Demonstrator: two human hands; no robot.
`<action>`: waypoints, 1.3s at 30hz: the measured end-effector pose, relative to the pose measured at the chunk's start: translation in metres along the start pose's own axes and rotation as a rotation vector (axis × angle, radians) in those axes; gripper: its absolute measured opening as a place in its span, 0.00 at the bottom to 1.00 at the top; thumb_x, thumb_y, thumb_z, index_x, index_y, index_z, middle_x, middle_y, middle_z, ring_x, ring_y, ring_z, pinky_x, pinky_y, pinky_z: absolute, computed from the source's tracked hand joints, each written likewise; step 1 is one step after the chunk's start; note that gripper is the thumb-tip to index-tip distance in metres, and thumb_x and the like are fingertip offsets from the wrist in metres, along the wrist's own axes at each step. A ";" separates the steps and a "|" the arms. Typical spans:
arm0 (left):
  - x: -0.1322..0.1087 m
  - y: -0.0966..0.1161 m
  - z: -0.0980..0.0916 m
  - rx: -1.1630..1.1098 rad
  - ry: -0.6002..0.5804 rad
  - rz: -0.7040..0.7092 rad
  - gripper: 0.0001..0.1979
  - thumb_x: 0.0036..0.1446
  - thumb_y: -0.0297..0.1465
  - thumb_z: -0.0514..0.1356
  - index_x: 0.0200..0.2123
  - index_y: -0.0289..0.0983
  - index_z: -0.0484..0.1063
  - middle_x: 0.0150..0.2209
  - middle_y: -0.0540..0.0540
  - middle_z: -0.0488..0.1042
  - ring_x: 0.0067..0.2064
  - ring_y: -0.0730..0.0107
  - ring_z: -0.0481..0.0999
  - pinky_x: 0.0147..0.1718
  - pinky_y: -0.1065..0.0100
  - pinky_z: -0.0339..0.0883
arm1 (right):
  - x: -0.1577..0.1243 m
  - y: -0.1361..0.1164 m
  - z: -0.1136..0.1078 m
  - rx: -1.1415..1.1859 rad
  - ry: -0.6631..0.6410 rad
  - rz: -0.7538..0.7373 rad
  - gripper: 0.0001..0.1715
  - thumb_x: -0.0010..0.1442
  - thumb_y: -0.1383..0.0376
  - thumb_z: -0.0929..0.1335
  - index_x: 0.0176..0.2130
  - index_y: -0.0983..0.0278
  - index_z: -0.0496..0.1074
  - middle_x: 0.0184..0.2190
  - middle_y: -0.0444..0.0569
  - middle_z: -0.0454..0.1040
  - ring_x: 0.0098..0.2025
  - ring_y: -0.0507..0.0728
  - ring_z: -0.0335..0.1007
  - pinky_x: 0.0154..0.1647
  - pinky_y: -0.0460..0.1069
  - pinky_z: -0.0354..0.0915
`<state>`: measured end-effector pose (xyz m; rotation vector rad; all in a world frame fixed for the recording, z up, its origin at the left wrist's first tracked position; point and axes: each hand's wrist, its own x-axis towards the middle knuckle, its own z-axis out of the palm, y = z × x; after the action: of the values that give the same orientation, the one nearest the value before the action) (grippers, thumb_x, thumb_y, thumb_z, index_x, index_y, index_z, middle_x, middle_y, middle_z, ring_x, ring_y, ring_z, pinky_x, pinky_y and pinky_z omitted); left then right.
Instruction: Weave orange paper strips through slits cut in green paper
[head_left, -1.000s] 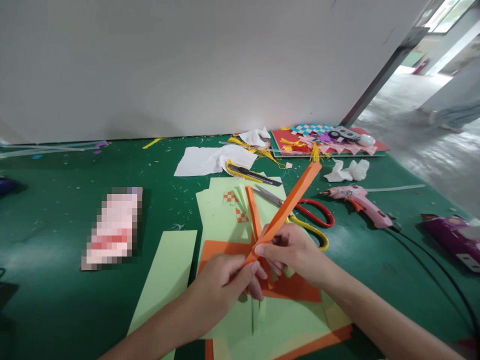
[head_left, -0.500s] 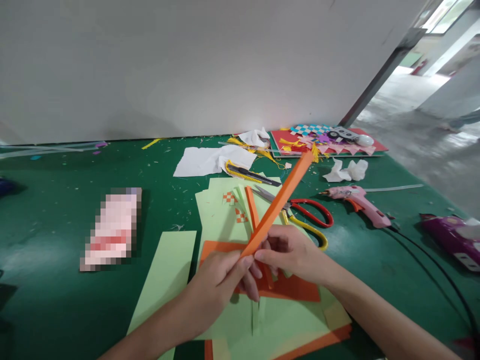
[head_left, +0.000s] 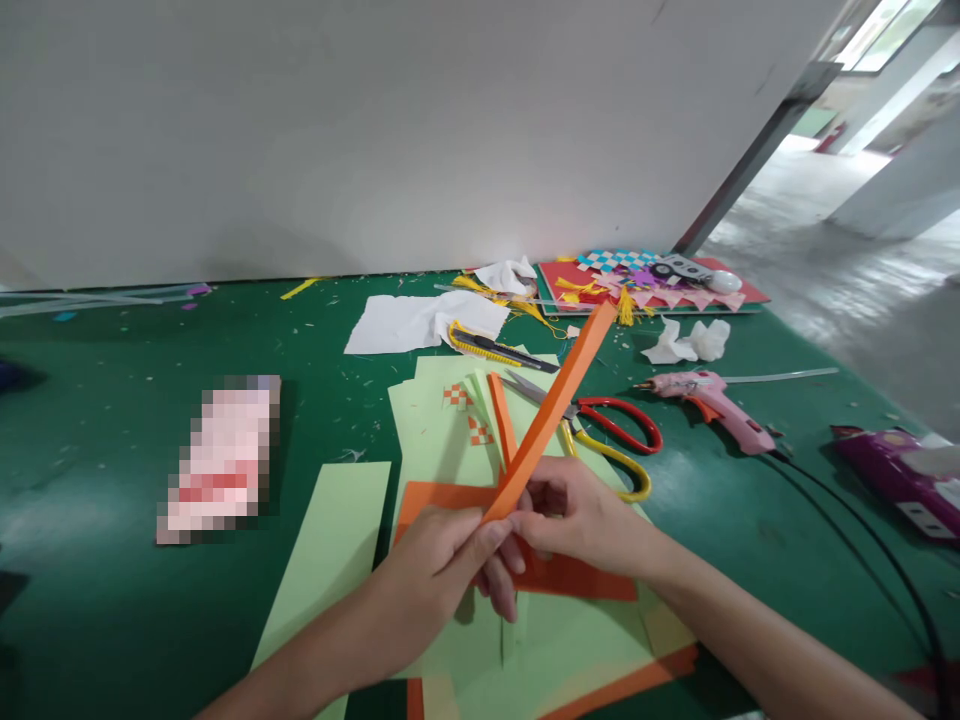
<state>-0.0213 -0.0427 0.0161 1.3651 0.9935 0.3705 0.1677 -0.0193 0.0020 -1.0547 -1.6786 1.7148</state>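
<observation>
A long orange paper strip (head_left: 555, 405) rises slanting up and to the right from between my two hands. My left hand (head_left: 442, 565) pinches its lower end between thumb and fingers. My right hand (head_left: 577, 515) curls closed against the same end from the right. Beneath both hands lies an orange paper sheet (head_left: 577, 575) on top of light green sheets (head_left: 442, 425). A second narrow orange strip (head_left: 501, 425) lies on the green paper just behind the hands.
Red and yellow scissors (head_left: 611, 440) lie right of the strip, a pink glue gun (head_left: 712, 400) with black cord further right. A yellow utility knife (head_left: 495, 347), white paper (head_left: 420, 322) and a woven craft board (head_left: 652, 280) sit behind. A blurred pink object (head_left: 221, 455) lies left on the green table (head_left: 112, 420).
The orange strip's free tip has swung to the left and stands steeper. My right hand has drawn lower and closer against the strip's base.
</observation>
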 end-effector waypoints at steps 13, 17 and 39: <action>-0.001 0.002 -0.001 -0.044 -0.057 -0.056 0.22 0.67 0.43 0.45 0.31 0.35 0.70 0.24 0.47 0.78 0.28 0.69 0.76 0.30 0.70 0.65 | -0.001 0.007 -0.007 0.190 0.170 -0.033 0.07 0.56 0.67 0.67 0.27 0.65 0.67 0.17 0.39 0.63 0.18 0.48 0.59 0.18 0.43 0.55; 0.001 0.000 -0.002 -0.042 -0.035 -0.050 0.22 0.67 0.42 0.47 0.32 0.34 0.72 0.25 0.46 0.79 0.29 0.69 0.76 0.30 0.71 0.65 | -0.001 0.006 -0.008 0.173 0.180 -0.042 0.06 0.57 0.68 0.66 0.27 0.65 0.68 0.16 0.39 0.64 0.18 0.47 0.57 0.17 0.42 0.53; 0.002 -0.008 -0.001 0.115 0.106 0.057 0.19 0.66 0.38 0.49 0.29 0.36 0.72 0.26 0.49 0.79 0.28 0.72 0.75 0.28 0.74 0.65 | 0.002 -0.001 -0.001 0.155 -0.028 0.008 0.15 0.62 0.62 0.66 0.26 0.66 0.73 0.19 0.42 0.68 0.19 0.45 0.61 0.18 0.40 0.54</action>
<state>-0.0235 -0.0421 0.0085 1.4928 1.0790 0.4379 0.1674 -0.0168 0.0030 -0.9711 -1.5322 1.8394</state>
